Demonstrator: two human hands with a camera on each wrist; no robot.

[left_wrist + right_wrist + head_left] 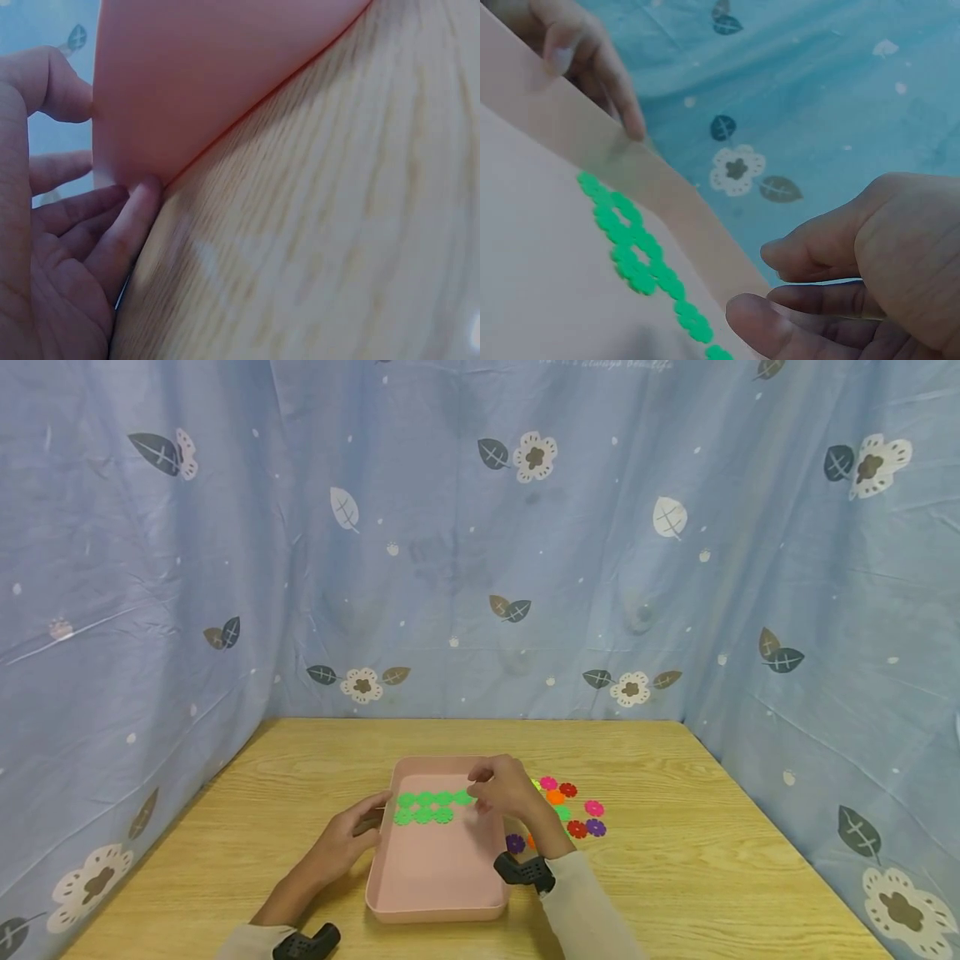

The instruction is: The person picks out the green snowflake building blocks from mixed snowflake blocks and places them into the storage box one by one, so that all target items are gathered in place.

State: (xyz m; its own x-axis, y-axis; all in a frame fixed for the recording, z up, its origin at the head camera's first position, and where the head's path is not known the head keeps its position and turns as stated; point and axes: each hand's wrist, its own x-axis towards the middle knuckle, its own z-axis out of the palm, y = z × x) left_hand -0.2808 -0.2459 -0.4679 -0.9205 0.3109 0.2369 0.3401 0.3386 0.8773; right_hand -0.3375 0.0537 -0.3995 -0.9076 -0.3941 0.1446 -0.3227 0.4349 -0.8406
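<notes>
A pink tray (442, 872) lies on the wooden table, holding several green flower-shaped discs (425, 816) in two rows near its far end. My left hand (345, 839) rests against the outside of the tray's left wall; in the left wrist view its loosely bent fingers (124, 225) touch that wall. Over the tray's right part hovers my right hand (506, 789), beside the right end of the upper green row. In the right wrist view nothing shows between the thumb and fingers of the right hand (870, 277), which stand slightly apart.
Right of the tray, loose flower discs in red (577, 829), purple (596, 827), pink (594, 808), orange (555, 797) and green (562, 812) lie scattered, partly behind the right forearm. A blue patterned curtain (450, 568) surrounds the table (660, 860) at the back and sides.
</notes>
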